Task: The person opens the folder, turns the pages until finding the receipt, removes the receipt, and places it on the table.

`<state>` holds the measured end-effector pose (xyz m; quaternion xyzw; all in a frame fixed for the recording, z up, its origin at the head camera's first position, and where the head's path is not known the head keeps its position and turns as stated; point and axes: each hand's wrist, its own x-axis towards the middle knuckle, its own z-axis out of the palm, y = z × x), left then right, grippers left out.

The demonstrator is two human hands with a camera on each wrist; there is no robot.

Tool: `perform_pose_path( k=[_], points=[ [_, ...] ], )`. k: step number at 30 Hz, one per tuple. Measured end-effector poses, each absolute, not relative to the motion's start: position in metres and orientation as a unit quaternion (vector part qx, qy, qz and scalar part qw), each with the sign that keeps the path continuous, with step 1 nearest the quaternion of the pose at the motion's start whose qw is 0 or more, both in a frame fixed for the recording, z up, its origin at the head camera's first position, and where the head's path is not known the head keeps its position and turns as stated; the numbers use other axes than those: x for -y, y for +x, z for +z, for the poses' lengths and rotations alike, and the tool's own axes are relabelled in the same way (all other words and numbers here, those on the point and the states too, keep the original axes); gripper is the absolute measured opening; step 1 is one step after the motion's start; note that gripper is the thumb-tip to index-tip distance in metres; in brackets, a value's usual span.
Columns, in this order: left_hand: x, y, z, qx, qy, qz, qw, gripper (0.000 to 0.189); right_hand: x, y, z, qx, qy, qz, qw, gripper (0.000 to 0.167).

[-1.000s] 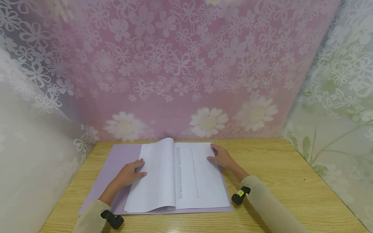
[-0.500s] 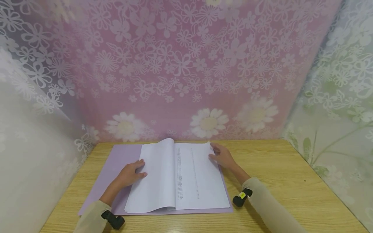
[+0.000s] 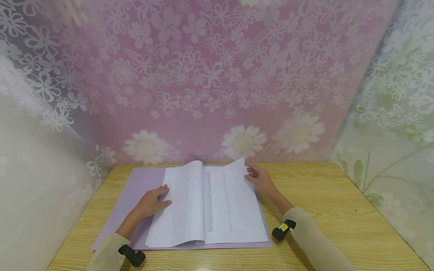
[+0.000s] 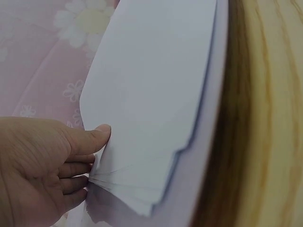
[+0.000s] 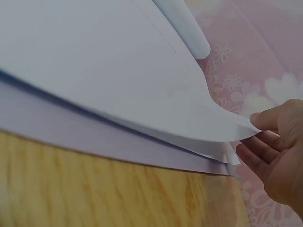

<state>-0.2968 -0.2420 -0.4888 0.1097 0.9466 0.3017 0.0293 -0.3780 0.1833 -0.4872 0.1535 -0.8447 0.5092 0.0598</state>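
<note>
An open lilac folder [image 3: 142, 180] lies on the table, filled with white printed sheets. My left hand [image 3: 149, 203] grips the left edge of the turned sheets [image 3: 179, 210]; in the left wrist view its thumb lies on top and its fingers are at the fanned edges below. On the right side, the upper page [image 3: 240, 203] bears two columns of small print. My right hand [image 3: 261, 180] pinches its far right corner, which is raised and curved upward. In the right wrist view, more sheets [image 5: 222, 153] lie beneath the lifted page [image 5: 189, 109].
The wooden table [image 3: 315, 203] extends to both sides of the folder. A pink flowered backdrop [image 3: 210, 94] rises at its back edge, with pale flowered panels at left and right. Black wrist cameras [image 3: 133, 256] sit on both sleeves.
My right hand has shifted slightly right and taken hold of the page's far right corner, which has come up off the sheets. The left hand has stayed in place.
</note>
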Motion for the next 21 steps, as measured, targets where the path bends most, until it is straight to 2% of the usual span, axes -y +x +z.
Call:
perform_pose_path(
  k=[7,15,21],
  points=[
    [0.2416,-0.2965,-0.4891,-0.950,0.107,0.293,0.028,0.061,-0.1846,-0.3775,-0.4847,0.832,0.157,0.531,0.047,0.063],
    [0.2409,-0.2962,-0.4885,-0.948,0.108,0.299,0.032,0.061,-0.1843,-0.3764,-0.4834,0.846,0.145,0.510,0.051,0.052],
    [0.2409,-0.2957,-0.4863,-0.946,0.114,0.302,0.032,0.061,-0.1842,-0.3769,-0.4828,0.847,0.141,0.511,0.044,0.055]
  ],
)
